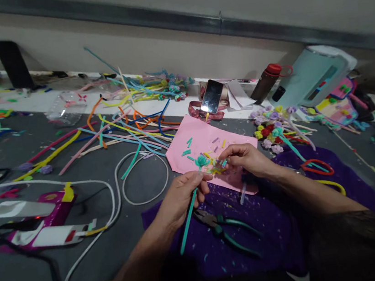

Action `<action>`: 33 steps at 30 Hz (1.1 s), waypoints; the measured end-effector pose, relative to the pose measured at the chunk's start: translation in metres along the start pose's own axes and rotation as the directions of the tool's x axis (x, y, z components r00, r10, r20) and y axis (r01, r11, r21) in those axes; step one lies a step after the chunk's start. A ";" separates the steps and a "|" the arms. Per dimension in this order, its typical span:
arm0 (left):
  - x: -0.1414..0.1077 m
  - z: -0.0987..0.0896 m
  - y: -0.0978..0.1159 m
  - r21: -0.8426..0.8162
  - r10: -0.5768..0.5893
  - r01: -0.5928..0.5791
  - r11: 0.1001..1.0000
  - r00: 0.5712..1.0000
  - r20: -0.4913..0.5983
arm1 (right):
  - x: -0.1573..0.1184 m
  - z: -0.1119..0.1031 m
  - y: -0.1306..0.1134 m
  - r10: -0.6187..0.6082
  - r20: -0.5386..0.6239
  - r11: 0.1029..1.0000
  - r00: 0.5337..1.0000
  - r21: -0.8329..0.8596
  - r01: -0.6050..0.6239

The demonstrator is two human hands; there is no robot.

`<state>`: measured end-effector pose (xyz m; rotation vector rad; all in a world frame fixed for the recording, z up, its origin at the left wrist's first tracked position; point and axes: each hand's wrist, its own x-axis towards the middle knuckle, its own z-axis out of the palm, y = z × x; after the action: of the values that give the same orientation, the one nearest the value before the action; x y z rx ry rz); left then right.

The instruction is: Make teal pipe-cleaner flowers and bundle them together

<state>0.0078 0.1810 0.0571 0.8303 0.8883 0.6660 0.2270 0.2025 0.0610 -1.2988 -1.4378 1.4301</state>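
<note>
My left hand (pixel 185 198) is closed round a green pipe cleaner (pixel 188 225) whose lower end slants down below the fist. Just beyond those fingertips is a green fuzzy flower head (pixel 202 160); whether it joins the stem is hidden. My right hand (pixel 247 158) has thumb and fingers pinched together over small cut pipe cleaner pieces (pixel 217 169); what lies between its fingertips is too small to make out. Under both hands lies a pink sheet (pixel 203 133) strewn with short green, yellow and purple pieces. Green-handled pliers (pixel 232 232) rest on the purple cloth (pixel 271 254) nearer me.
Two glue guns (pixel 42 242) and a looping white cable (pixel 116 191) occupy the left. Long pipe cleaners (pixel 118 136) lie behind them. Finished flowers (pixel 272 129) and red-handled scissors (pixel 318 167) are at right. A phone (pixel 212 96) and bottle (pixel 266 81) stand along the back.
</note>
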 end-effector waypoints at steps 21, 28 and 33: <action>0.002 0.001 -0.004 -0.005 0.004 -0.004 1.000 1.000 0.002 | 0.004 0.005 0.007 0.037 -0.105 0.978 0.994 0.209 -0.014; 0.006 0.003 -0.007 -0.111 -0.006 0.003 0.994 1.000 -0.026 | -0.002 0.034 -0.014 -0.038 -0.060 0.970 0.998 0.236 0.051; 0.006 0.001 -0.008 -0.170 0.028 -0.032 0.985 0.999 -0.026 | 0.001 0.052 -0.017 -0.105 -0.019 0.959 0.994 0.261 0.107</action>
<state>0.0128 0.1814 0.0480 0.6846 0.8287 0.7681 0.1744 0.1922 0.0707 -1.0438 -1.2463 1.4863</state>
